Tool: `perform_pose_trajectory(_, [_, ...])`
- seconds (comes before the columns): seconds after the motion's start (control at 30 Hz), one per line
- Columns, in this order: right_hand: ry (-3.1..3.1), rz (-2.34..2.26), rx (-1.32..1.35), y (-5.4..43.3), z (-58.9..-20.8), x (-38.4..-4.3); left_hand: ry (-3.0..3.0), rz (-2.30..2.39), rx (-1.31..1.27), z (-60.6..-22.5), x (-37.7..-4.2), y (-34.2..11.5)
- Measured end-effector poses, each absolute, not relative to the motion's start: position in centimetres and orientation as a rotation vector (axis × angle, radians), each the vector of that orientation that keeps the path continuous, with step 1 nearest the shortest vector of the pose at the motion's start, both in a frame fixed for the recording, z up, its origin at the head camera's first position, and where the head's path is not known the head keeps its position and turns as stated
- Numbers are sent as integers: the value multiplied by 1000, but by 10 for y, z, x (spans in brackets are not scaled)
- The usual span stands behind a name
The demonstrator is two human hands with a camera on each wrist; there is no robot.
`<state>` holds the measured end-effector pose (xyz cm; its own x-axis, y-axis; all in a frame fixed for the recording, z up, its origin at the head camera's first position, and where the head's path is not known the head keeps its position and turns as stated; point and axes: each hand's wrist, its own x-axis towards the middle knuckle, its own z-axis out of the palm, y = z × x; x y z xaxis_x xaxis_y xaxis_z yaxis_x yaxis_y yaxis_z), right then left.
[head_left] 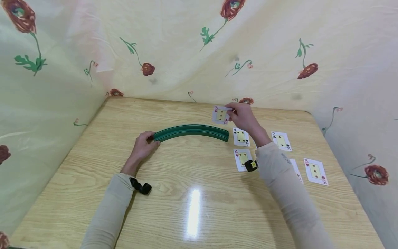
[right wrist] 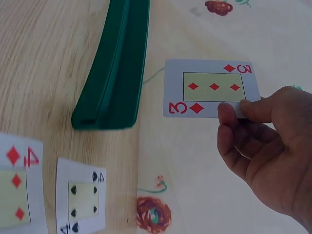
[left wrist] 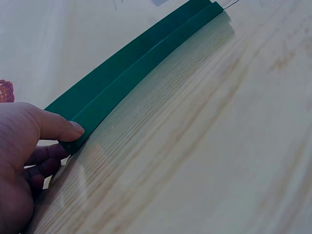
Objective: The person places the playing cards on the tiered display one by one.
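Curved green rack stands on the wooden table, bowed toward the back edge, a strip of wood between it and the flowered cloth. Left hand pinches the rack's left end, thumb on the near face, fingers behind. Right hand pinches the three of diamonds by one margin, thumb against fingers, face showing; card held up beyond the rack's right end, toward the back edge, apart from the rack. Four of spades lies just beside that end, narrow gap of wood between; four of diamonds lies just nearer the person, edges apart. Farther right, a black two, suit too small to tell; nearer, a red card partly under the sleeve's line of sight, and the three of hearts near the right edge. Widest stretch of wood: between the forearms, crossed by a bright glare.
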<state>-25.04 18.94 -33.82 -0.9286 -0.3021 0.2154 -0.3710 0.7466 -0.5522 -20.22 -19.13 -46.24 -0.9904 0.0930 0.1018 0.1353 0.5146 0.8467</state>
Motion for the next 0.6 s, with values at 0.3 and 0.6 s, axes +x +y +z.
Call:
perform_pose_trajectory(0.3, [-2862, 945, 634, 157, -342, -252, -2705, -1506, -192, -465, -201, -191])
perform_pose_trajectory(0.6, [-2831, 1046, 704, 130, -349, -254, -2698, -1497, -203, -464, -201, -191])
